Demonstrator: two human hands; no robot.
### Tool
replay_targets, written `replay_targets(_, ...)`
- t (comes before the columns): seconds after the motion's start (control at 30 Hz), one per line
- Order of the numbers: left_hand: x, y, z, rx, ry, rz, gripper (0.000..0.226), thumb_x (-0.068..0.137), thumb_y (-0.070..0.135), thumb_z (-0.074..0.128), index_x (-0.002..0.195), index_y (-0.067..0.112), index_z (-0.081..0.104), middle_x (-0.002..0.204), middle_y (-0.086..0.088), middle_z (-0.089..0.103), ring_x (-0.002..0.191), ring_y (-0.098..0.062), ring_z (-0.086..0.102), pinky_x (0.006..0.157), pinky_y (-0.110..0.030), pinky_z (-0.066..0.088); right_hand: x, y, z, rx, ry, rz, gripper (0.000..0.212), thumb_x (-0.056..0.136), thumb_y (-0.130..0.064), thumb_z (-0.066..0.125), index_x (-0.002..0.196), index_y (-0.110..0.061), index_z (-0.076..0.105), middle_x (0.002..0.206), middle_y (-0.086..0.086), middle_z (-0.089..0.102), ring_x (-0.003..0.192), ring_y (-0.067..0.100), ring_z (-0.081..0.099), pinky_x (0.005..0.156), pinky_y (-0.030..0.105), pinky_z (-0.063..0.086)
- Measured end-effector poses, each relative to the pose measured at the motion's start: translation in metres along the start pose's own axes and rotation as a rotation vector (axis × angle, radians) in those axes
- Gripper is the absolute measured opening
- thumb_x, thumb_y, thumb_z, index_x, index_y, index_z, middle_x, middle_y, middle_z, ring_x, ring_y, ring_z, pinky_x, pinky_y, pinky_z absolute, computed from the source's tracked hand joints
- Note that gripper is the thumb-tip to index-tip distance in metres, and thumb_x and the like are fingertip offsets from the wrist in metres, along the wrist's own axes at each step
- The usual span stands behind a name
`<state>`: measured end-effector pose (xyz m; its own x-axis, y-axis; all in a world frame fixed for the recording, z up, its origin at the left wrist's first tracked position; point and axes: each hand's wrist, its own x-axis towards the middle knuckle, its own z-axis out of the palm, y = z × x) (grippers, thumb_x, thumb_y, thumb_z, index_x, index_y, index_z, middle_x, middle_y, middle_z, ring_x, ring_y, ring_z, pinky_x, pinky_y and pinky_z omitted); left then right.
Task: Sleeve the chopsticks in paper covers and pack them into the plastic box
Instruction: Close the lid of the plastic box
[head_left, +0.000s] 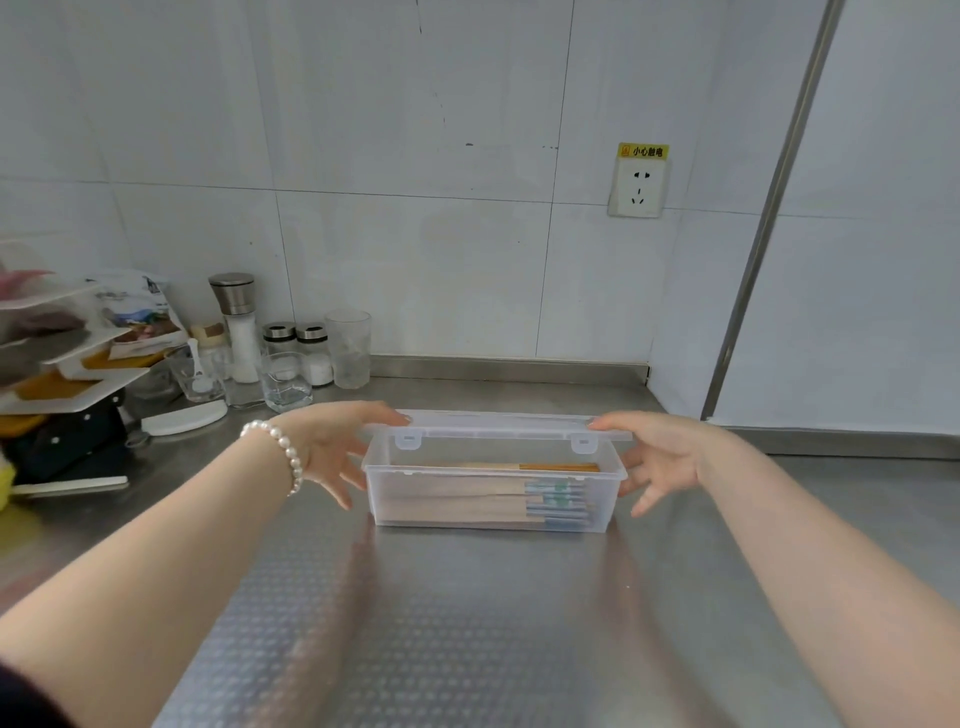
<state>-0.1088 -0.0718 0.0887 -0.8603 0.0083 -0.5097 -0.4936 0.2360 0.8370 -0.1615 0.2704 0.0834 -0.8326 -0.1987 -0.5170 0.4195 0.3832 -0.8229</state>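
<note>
A clear plastic box (491, 499) sits mid-counter, sleeved chopsticks (493, 506) stacked inside. Left hand (332, 447) and right hand (657, 454), fingers spread, touch the ends of its hinged lid (498, 423) (apparently guiding it shut evenly).

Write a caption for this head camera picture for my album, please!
Two hands, left and right, hold the lid over a clear box of sleeved chopsticks.

So I've got a steel counter (467, 623) here, clear plastic box (491, 499) sitting mid-counter, plus a bunch of jars and a grinder (236, 322) crowded back left by the wall.
</note>
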Motion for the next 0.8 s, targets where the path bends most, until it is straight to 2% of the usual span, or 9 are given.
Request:
replay_targets(0.07,-0.005,-0.002,0.003,0.035,0.000,-0.005,0.064,0.079,0.035,0.063,0.134,0.033,0.031,0.123,-0.018,0.052,0.098,-0.046,0.060,0.089,-0.065,0.041,-0.006,0.001,0.005,-0.007,-0.053,0.019,0.057,0.085,-0.037,0.061,0.134,-0.027,0.035,0.129,0.022,0.052,0.112,0.043,0.056,0.096,0.065,0.039)
replay_targets(0.13,-0.007,-0.004,0.007,0.051,0.029,-0.004,0.072,0.080,0.033,0.064,0.138,0.038,0.022,0.119,-0.018,0.051,0.093,-0.047,0.062,0.085,-0.061,0.046,-0.010,0.003,0.010,-0.022,-0.078,0.012,0.054,0.085,-0.034,0.062,0.133,-0.025,0.037,0.129,0.022,0.052,0.111,0.044,0.056,0.096,0.064,0.039)
replay_targets(0.23,-0.010,-0.008,0.013,0.071,0.053,0.009,0.081,0.082,0.028,0.063,0.141,0.042,0.011,0.137,-0.020,0.038,0.095,-0.047,0.060,0.081,-0.058,0.049,-0.014,0.003,0.019,-0.062,-0.060,-0.006,0.051,0.086,-0.028,0.062,0.132,-0.023,0.043,0.135,0.022,0.047,0.113,0.045,0.054,0.097,0.062,0.039)
replay_targets(0.33,-0.011,-0.012,0.017,0.059,0.048,0.022,0.086,0.082,0.026,0.063,0.141,0.046,0.003,0.143,-0.020,0.031,0.096,-0.047,0.060,0.079,-0.055,0.050,-0.015,0.005,0.024,-0.083,-0.033,-0.017,0.049,0.085,-0.025,0.063,0.131,-0.020,0.048,0.135,0.021,0.049,0.113,0.043,0.055,0.098,0.061,0.039)
replay_targets(0.53,-0.009,-0.017,0.017,0.032,0.017,0.052,0.091,0.080,0.024,0.066,0.140,0.048,0.003,0.143,-0.019,0.034,0.093,-0.045,0.063,0.077,-0.054,0.053,-0.015,0.010,0.025,-0.073,-0.004,-0.045,0.052,0.083,-0.020,0.067,0.131,-0.012,0.049,0.136,0.021,0.049,0.115,0.042,0.054,0.098,0.060,0.038)
replay_targets(0.63,-0.009,-0.017,0.019,0.002,0.017,0.067,0.088,0.081,0.017,0.066,0.141,0.045,0.007,0.137,-0.018,0.041,0.085,-0.038,0.066,0.063,-0.049,0.056,-0.013,0.009,0.026,-0.077,0.036,-0.066,0.057,0.079,-0.019,0.072,0.131,-0.009,0.049,0.134,0.020,0.051,0.114,0.041,0.055,0.097,0.060,0.038)
replay_targets(0.7,-0.008,-0.017,0.021,-0.030,0.020,0.076,0.087,0.080,0.010,0.065,0.141,0.042,0.012,0.132,-0.015,0.047,0.084,-0.034,0.066,0.058,-0.048,0.056,-0.011,0.010,0.029,-0.077,0.074,-0.085,0.057,0.076,-0.018,0.074,0.128,-0.007,0.051,0.127,0.018,0.058,0.107,0.037,0.060,0.095,0.058,0.042)
replay_targets(0.8,-0.006,-0.016,0.024,-0.002,0.058,0.089,0.087,0.082,0.006,0.063,0.143,0.038,0.009,0.114,-0.004,0.055,0.087,-0.031,0.065,0.055,-0.044,0.057,-0.007,0.010,0.031,-0.061,0.110,-0.112,0.043,0.076,-0.013,0.074,0.115,-0.006,0.058,0.109,0.015,0.066,0.089,0.029,0.066,0.081,0.050,0.050)
